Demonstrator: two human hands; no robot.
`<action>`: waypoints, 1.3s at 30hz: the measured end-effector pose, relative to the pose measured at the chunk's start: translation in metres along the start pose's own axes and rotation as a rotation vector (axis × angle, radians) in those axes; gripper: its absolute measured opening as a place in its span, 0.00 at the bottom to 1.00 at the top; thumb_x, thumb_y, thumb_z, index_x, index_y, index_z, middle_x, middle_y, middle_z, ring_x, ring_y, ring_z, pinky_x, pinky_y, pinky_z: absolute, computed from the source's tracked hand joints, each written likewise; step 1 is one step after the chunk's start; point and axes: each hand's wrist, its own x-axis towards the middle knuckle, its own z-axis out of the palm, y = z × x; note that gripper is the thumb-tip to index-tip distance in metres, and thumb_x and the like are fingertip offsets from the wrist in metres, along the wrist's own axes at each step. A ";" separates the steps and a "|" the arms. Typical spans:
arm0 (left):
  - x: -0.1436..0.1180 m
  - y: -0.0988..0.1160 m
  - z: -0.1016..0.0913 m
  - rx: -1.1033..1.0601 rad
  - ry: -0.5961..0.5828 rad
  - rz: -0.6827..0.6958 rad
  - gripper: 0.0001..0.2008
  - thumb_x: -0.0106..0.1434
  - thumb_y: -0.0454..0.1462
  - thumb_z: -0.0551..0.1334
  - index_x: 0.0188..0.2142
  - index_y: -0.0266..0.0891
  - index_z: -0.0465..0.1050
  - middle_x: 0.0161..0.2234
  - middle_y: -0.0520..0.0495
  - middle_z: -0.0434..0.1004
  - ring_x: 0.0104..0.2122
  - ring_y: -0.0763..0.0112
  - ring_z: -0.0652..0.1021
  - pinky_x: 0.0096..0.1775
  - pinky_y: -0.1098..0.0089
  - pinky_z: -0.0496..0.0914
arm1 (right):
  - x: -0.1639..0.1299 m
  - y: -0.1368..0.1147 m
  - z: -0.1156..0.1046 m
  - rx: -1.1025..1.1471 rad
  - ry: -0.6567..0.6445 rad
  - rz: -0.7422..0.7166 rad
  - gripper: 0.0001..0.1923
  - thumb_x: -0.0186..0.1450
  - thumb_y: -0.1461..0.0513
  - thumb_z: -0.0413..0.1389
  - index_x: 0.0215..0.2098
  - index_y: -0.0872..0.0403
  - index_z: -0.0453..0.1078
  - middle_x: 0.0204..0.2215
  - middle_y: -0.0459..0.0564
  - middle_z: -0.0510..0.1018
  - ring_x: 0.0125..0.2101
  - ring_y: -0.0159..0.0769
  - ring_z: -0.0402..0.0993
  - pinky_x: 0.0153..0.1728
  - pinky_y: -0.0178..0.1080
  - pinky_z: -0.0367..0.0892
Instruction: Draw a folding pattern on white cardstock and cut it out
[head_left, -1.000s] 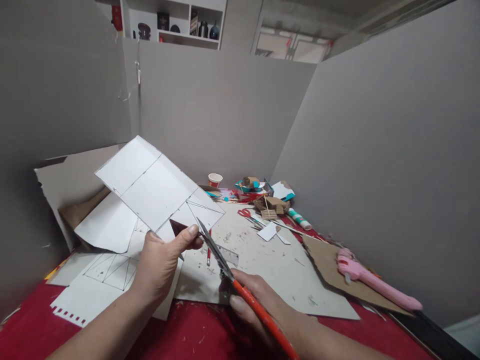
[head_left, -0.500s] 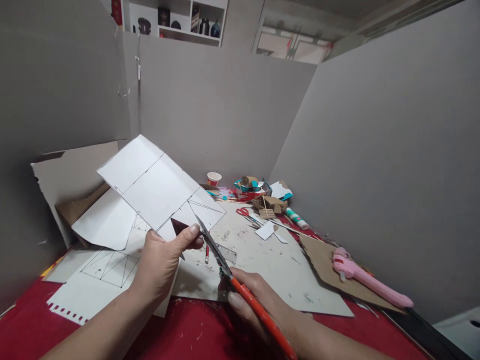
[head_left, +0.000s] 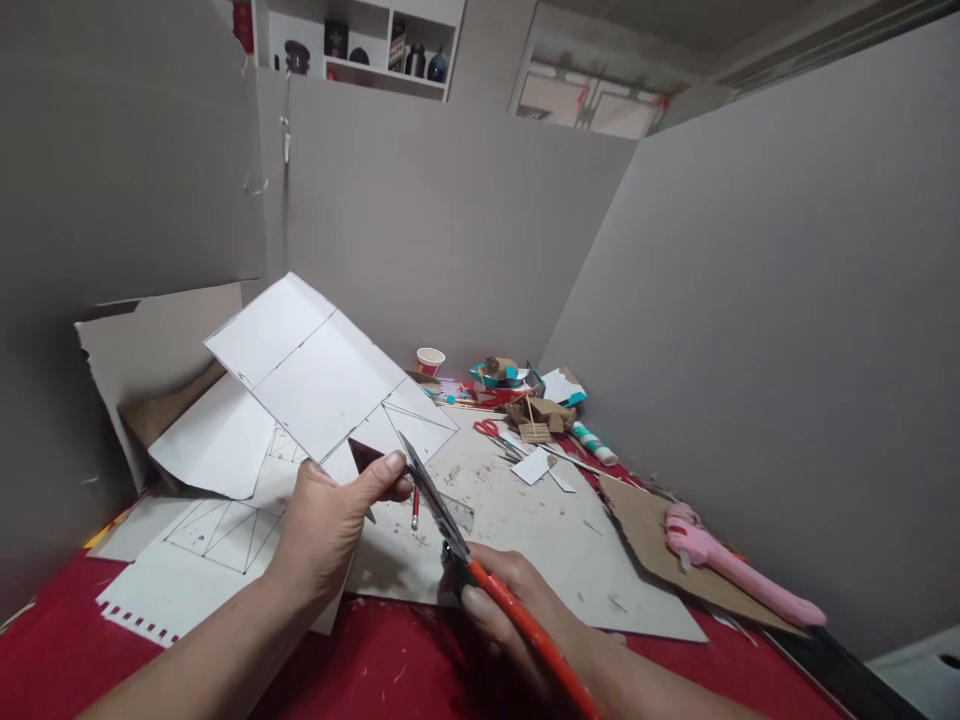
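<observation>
Pink glue gun (head_left: 739, 573) lies at four o'clock on brown cardboard (head_left: 652, 530); paper cup (head_left: 430, 361) at twelve, red scissors (head_left: 491, 429) just right.

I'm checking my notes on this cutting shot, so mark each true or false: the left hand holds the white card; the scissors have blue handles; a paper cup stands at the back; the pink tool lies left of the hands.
1. The left hand holds the white card: true.
2. The scissors in the right hand have blue handles: false, orange.
3. A paper cup stands at the back: true.
4. The pink tool lies left of the hands: false, right.
</observation>
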 end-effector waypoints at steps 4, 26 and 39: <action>-0.001 0.001 0.001 -0.011 0.004 -0.005 0.10 0.56 0.42 0.71 0.29 0.37 0.77 0.25 0.49 0.79 0.27 0.68 0.79 0.36 0.67 0.76 | 0.000 0.005 0.000 -0.023 0.004 0.004 0.24 0.70 0.44 0.44 0.31 0.54 0.60 0.23 0.42 0.60 0.24 0.29 0.52 0.24 0.33 0.54; -0.001 0.004 0.000 -0.019 0.015 -0.024 0.10 0.55 0.41 0.71 0.28 0.37 0.78 0.23 0.49 0.80 0.26 0.69 0.79 0.34 0.70 0.75 | 0.000 0.011 0.004 0.012 0.035 0.021 0.23 0.70 0.44 0.46 0.29 0.53 0.57 0.23 0.42 0.56 0.24 0.29 0.49 0.23 0.32 0.52; 0.003 0.008 -0.005 -0.158 0.065 -0.016 0.13 0.55 0.42 0.72 0.35 0.36 0.78 0.31 0.50 0.79 0.27 0.72 0.79 0.34 0.69 0.77 | -0.003 0.021 0.008 0.027 0.046 0.015 0.22 0.70 0.45 0.46 0.29 0.53 0.56 0.23 0.42 0.56 0.24 0.29 0.49 0.23 0.32 0.52</action>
